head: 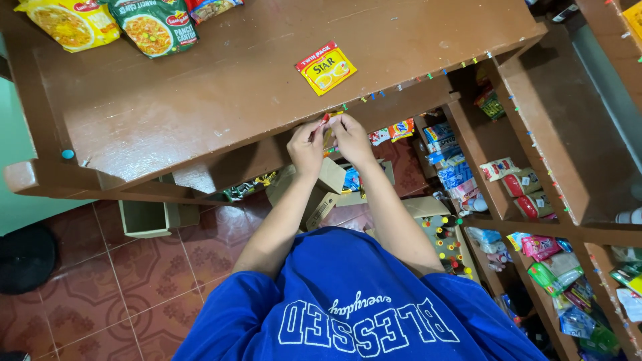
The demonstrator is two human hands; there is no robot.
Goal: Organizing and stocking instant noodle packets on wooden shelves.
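1. Two hands meet at the near edge of the brown tabletop (200, 87), both pinching one small red and yellow sachet (328, 132) between them.
2. The left hand (306, 147) grips the sachet's left side with thumb and fingers closed on it; the right hand (352, 139) grips its right side the same way.
3. The sachet sits just in front of the tabletop's near edge, partly hidden by the fingers, so its full shape cannot be told.
4. A second sachet (326, 68), red and yellow and lying flat, rests on the tabletop just beyond the hands, apart from them.
5. At the far left of the tabletop lie a yellow noodle packet (67, 23) and a green noodle packet (155, 25), side by side; a third packet (212, 7) is cut off at the far edge.
6. Coloured push pins (374, 95) dot the front edge of the tabletop to the right of the hands.
7. Below the hands stands an open cardboard box (321, 190) on the red tiled floor (147, 274).
8. To the right, wooden shelves (568, 134) hold many small packaged goods (521, 184).
9. The person's blue shirt (354, 307) fills the near middle of the view.
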